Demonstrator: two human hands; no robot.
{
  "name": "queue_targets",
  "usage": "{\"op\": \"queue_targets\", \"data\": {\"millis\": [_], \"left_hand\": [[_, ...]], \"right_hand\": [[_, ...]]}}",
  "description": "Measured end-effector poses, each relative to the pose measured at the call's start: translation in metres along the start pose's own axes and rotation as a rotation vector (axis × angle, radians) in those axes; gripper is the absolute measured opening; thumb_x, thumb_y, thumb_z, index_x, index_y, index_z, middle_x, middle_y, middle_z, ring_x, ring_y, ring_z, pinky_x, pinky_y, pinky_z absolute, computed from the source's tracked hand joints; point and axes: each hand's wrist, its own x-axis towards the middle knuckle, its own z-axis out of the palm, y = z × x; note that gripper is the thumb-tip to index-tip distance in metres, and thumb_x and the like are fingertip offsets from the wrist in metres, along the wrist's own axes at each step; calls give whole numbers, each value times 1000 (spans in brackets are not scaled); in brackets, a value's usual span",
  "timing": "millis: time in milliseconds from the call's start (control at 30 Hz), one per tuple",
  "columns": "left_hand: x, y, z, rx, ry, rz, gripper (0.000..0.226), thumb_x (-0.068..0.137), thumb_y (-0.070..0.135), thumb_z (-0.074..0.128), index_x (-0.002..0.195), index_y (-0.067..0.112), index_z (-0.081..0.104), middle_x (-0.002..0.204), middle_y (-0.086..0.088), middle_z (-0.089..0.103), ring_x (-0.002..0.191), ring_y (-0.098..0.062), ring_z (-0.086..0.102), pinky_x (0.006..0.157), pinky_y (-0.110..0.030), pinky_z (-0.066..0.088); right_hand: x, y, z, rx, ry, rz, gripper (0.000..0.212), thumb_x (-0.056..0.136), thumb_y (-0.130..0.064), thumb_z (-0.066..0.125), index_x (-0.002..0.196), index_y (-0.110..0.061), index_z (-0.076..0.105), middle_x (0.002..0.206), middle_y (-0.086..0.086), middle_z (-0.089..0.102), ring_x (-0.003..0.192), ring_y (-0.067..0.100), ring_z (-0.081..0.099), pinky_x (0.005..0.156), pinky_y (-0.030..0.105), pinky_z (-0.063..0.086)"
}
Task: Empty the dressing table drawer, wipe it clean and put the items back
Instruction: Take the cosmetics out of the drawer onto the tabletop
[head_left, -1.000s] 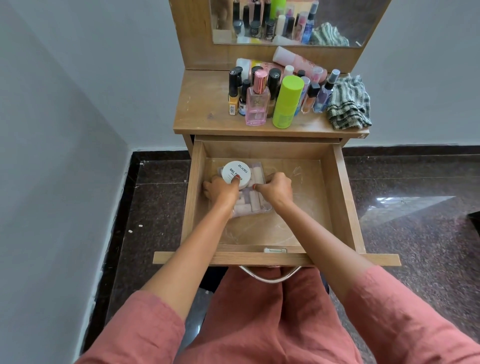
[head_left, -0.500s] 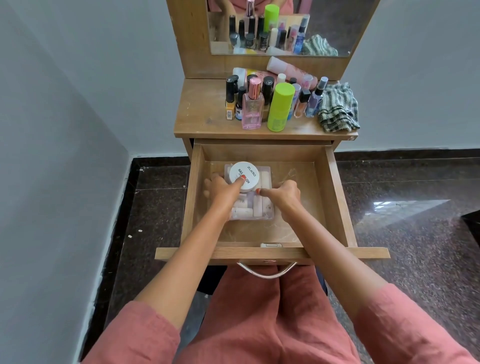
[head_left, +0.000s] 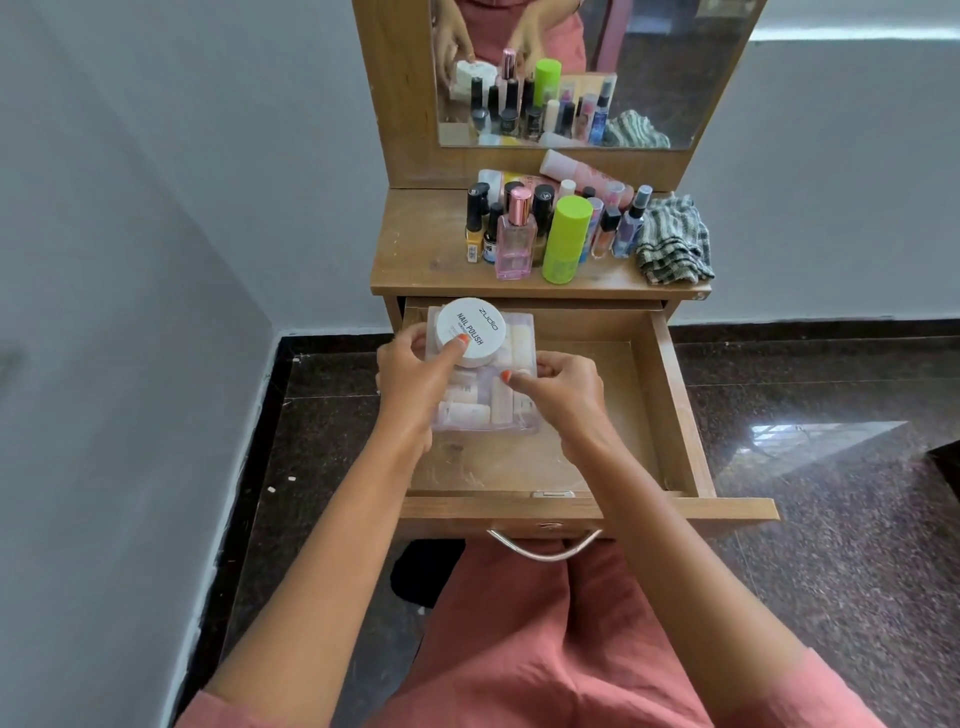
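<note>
The wooden drawer (head_left: 670, 405) stands pulled out under the dressing table top (head_left: 415, 260). Both hands hold a clear plastic box (head_left: 511, 415) of small white tubes, raised above the drawer's left half. A round white nail polish jar (head_left: 470, 330) rests on the box's far end. My left hand (head_left: 410, 382) grips the box's left side with its thumb pressed on the jar. My right hand (head_left: 558, 395) pinches the box's right edge. A clear liner covers the drawer floor, which is otherwise bare.
Several bottles stand on the table top: a pink perfume bottle (head_left: 515, 239), a green can (head_left: 566, 239), nail polishes. A striped cloth (head_left: 672, 244) lies at the right end. A mirror (head_left: 649, 67) rises behind. A grey wall runs along the left; glossy dark floor surrounds.
The box with the jar on it has risen off the drawer floor and moved toward the drawer's back, carried by both hands. The view has tilted upward.
</note>
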Motion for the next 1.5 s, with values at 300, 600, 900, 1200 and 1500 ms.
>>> {"op": "queue_targets", "data": {"millis": [300,600,900,1200,1500], "left_hand": [[23,31,-36,-143,57,36,43,84,19,63,123,6,52,121,-7,60,97,-13,58,58,-14,49],[78,55,-49,-230,107,0,41,84,15,63,121,-1,54,119,-17,60,83,-19,61,42,-16,50],[124,63,-43,-208,116,-104,30,82,18,67,109,5,61,94,-7,62,61,-11,58,40,-18,51],[150,60,-24,-186,153,-100,28,82,21,66,107,8,61,99,-6,62,81,-15,60,56,-19,51],[163,61,-14,-131,151,-39,13,82,24,66,89,15,60,106,-10,66,93,-22,63,81,-35,54]], "right_hand": [[-2,-39,29,72,-27,-139,34,78,-7,68,112,-8,64,90,2,66,75,7,58,59,14,46],[23,-70,63,-172,-203,-289,72,69,-24,78,132,-12,45,138,10,44,127,23,41,107,39,37],[60,-74,93,-391,-154,-440,54,84,6,54,135,-8,40,144,13,35,133,25,35,106,27,33],[87,-63,107,-744,-85,-535,56,89,3,45,141,-8,27,154,16,11,142,35,11,117,43,19],[99,-51,128,-1004,265,-699,32,70,-7,62,101,-5,69,104,10,72,102,18,66,89,29,52]]}}
